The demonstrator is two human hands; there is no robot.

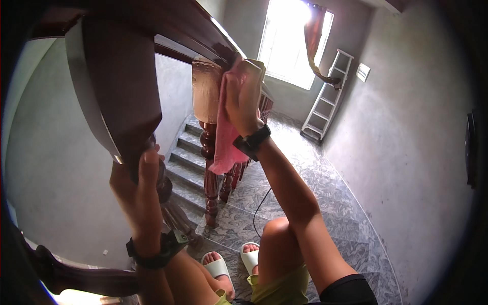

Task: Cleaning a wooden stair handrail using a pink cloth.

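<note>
A pink cloth hangs from my right hand, which presses it against the dark wooden handrail beside the square top of a turned baluster. Below that block the baluster's reddish-brown turned shaft runs down to the floor. My left hand grips another turned baluster, just under its broad, dark block. Part of that baluster is hidden behind my fingers. Both wrists wear black bands.
Grey marbled steps descend beyond the balusters. An aluminium ladder leans by the bright window with a bunched curtain. A black cable lies on the marbled floor. A curved dark wooden piece stands lower left.
</note>
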